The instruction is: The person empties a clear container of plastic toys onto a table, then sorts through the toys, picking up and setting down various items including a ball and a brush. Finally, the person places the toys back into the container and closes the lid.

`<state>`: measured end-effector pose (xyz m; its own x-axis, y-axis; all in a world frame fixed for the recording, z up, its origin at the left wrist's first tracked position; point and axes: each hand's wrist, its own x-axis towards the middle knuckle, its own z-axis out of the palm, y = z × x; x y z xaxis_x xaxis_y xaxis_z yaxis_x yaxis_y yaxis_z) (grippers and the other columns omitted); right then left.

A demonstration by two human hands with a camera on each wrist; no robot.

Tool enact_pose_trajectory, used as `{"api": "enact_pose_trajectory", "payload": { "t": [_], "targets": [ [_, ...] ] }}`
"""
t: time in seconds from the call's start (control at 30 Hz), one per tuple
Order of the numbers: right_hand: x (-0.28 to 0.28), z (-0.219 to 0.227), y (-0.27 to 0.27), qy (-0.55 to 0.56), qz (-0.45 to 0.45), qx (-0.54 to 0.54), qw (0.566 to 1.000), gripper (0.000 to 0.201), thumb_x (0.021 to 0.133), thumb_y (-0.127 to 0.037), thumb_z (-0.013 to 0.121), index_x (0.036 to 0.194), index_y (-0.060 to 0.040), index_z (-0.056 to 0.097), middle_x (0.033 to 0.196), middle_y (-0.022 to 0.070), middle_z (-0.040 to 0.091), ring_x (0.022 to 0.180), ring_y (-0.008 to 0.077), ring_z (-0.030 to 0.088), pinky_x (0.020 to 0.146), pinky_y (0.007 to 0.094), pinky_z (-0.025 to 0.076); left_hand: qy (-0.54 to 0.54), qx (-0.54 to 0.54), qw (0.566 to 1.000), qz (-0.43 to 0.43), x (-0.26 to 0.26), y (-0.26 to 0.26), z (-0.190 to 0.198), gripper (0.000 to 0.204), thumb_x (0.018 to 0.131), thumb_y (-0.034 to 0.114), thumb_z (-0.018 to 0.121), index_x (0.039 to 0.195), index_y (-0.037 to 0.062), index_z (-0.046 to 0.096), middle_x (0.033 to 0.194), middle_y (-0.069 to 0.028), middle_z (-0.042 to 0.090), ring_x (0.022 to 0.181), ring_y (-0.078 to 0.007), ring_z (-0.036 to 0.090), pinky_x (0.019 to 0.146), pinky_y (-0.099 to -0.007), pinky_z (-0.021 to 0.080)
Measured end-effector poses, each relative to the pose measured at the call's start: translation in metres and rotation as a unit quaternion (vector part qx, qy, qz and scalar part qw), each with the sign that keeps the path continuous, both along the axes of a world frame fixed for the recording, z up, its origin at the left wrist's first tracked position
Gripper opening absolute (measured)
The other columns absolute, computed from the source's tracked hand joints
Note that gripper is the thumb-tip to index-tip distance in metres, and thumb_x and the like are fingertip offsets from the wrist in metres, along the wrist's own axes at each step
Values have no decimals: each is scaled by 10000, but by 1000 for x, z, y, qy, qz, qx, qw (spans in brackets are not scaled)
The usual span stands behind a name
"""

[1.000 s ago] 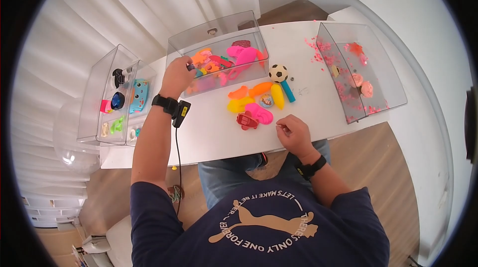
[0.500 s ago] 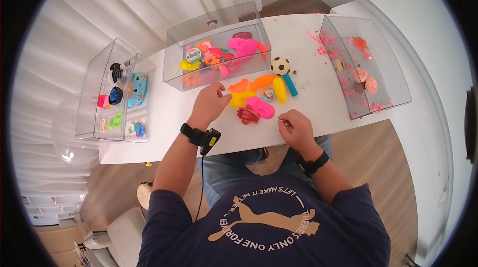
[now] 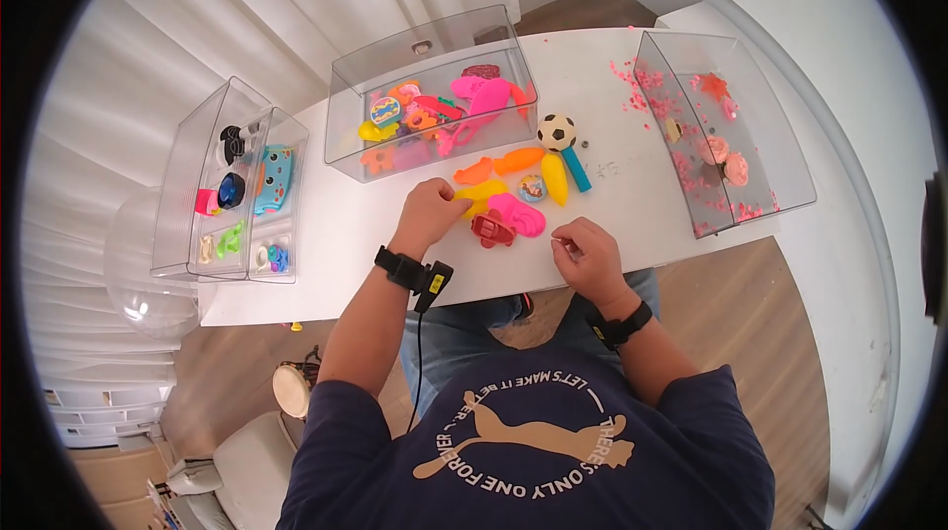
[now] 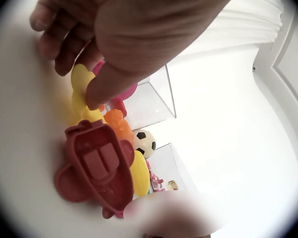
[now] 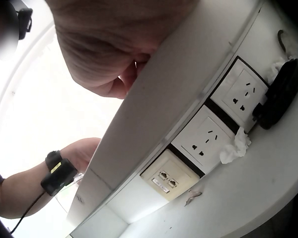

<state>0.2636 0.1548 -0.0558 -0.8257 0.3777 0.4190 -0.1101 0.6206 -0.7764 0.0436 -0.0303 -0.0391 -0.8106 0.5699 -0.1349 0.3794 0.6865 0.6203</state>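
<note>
several toys [image 3: 518,163] lie on the table [image 3: 326,283]; the left hand [image 3: 430,213], thumb apart from fingers, is at the yellow toy [image 3: 482,196] beside the red boat [image 3: 491,229]; the right hand's [image 3: 591,255] fingers curl loosely

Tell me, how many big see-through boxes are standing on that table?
3: the left box at the table's left end, the middle box along the far side, the right box at the right end. I see no sign of hidden ones.

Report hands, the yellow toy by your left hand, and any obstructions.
Left hand at the yellow toy, grip unclear. Right hand loosely curled, no toy visible in it. Red toy and pink toy close by, might snag.
</note>
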Motion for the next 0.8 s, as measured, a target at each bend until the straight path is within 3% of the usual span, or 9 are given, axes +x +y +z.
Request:
{"api": "enact_pose_trajectory", "payload": {
  "t": [0.13, 0.23, 0.37, 0.57, 0.7, 0.8],
  "targets": [
    [0, 0, 0, 0, 0, 3, 1000, 69, 786, -21, 669, 852, -24, 651, 749, 80, 601, 621, 191, 587, 569, 280, 480, -80, 68, 994, 22, -3, -12, 4, 238, 812, 191, 753, 838, -19, 646, 752, -104, 664, 664, -184, 627, 620, -305, 497],
    [0, 1, 0, 1, 0, 4, 1000, 69, 785, -20, 669, 851, -25, 651, 747, 80, 601, 620, 195, 587, 569, 281, 480, -92, 122, 988, 32, 4, -21, 25, 170, 851, 137, 720, 874, -9, 634, 737, -74, 655, 629, -127, 603, 588, -267, 479],
    [0, -1, 0, 6, 0, 2, 1000, 69, 784, -19, 668, 850, -26, 649, 745, 82, 598, 615, 197, 581, 566, 285, 474, -35, 178, 983, 41, 3, -30, 48, 115, 895, 92, 681, 908, 5, 608, 724, -37, 634, 609, -89, 578, 563, -249, 464],
    [0, 2, 0, 5, -1, 4, 1000, 70, 784, -19, 668, 850, -26, 646, 748, 85, 596, 611, 198, 575, 564, 290, 469, 8, 329, 936, 127, -25, -26, 89, 91, 919, 77, 658, 946, 5, 610, 778, -48, 647, 641, -109, 616, 593, -235, 501],
    [0, 0, -1, 6, -1, -3, 1000, 68, 786, -19, 670, 849, -27, 648, 749, 84, 594, 613, 195, 576, 566, 286, 472, -35, 441, 878, 180, -53, -18, 91, 170, 926, 51, 623, 1071, -35, 605, 842, -83, 671, 695, -148, 672, 637, -263, 547],
    [0, 0, -1, 7, -3, -7, 1000, 64, 787, -20, 670, 847, -28, 649, 749, 82, 595, 616, 193, 579, 569, 283, 476, 25, 389, 906, 166, -46, -16, 86, 181, 933, 40, 603, 1096, -40, 601, 881, -87, 668, 745, -151, 670, 707, -276, 560]
  ]
}}
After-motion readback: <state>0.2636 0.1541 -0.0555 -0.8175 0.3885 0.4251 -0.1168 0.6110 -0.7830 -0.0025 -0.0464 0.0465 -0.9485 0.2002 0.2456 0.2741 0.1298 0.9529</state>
